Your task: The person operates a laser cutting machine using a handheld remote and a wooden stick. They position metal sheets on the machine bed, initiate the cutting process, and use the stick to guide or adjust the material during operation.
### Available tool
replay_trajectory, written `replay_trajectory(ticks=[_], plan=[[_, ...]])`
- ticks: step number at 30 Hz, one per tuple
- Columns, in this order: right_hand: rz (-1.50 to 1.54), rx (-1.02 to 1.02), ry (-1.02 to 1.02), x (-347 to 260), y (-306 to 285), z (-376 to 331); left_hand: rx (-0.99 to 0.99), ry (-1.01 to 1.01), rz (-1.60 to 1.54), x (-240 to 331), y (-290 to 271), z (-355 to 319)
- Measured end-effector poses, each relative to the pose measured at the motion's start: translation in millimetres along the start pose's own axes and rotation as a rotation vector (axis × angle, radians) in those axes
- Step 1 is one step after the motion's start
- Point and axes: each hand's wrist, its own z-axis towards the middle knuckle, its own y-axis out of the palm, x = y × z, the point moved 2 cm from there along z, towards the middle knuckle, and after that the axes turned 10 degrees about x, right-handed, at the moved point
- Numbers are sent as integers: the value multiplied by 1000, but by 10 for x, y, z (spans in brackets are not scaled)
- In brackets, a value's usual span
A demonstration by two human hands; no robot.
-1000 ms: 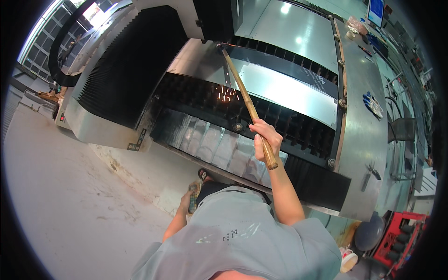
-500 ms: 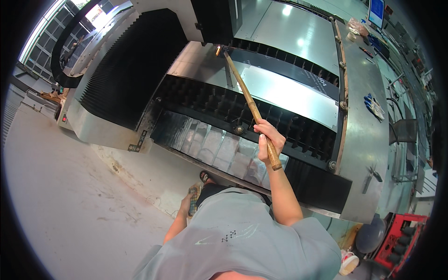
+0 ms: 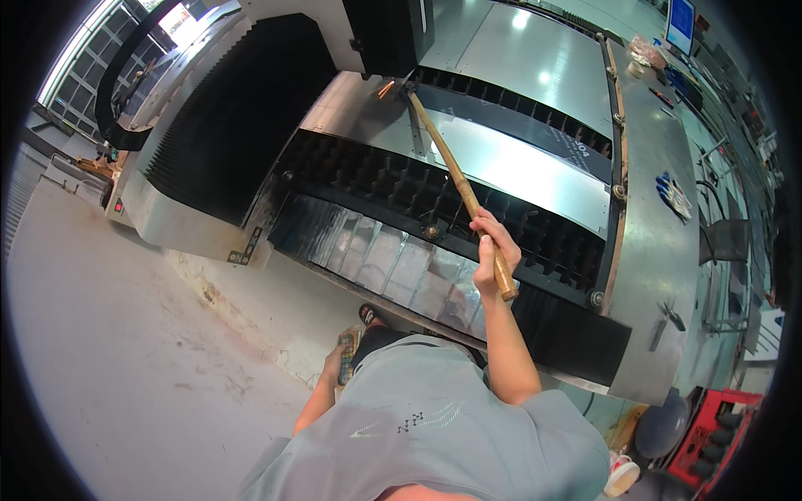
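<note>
My right hand (image 3: pixel 496 252) is wrapped round the lower part of a long bamboo stick (image 3: pixel 457 178). The stick slants up and left across the laser cutting machine's bed, its dark far tip by the metal sheet (image 3: pixel 518 171). Just left of that tip, orange sparks (image 3: pixel 386 89) fly beneath the black cutting head (image 3: pixel 380 42). Down at my left side, my left hand (image 3: pixel 332 366) grips a flat, plaid-patterned object (image 3: pixel 349 355); its kind is unclear, and my fingers are partly hidden.
Black toothed slats (image 3: pixel 368 175) and a tray with clear-looking panels (image 3: pixel 380 259) lie between me and the sheet. Black bellows (image 3: pixel 238 117) cover the machine's left side. Gloves (image 3: pixel 673 196) and pliers (image 3: pixel 671 316) rest on the steel ledge (image 3: pixel 647 250) at right.
My right hand and the stick's near end have shifted slightly right. The sparks now slant leftward beside the stick's tip. My left hand stays about where it was.
</note>
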Motion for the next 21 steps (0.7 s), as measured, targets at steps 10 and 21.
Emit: replay_trajectory(ticks=[10, 21], plan=[[342, 72, 245, 62, 43, 71, 53, -59, -50, -74, -96, -84], [235, -3, 208, 11, 235, -37, 69, -36, -89, -144, -189, -307]])
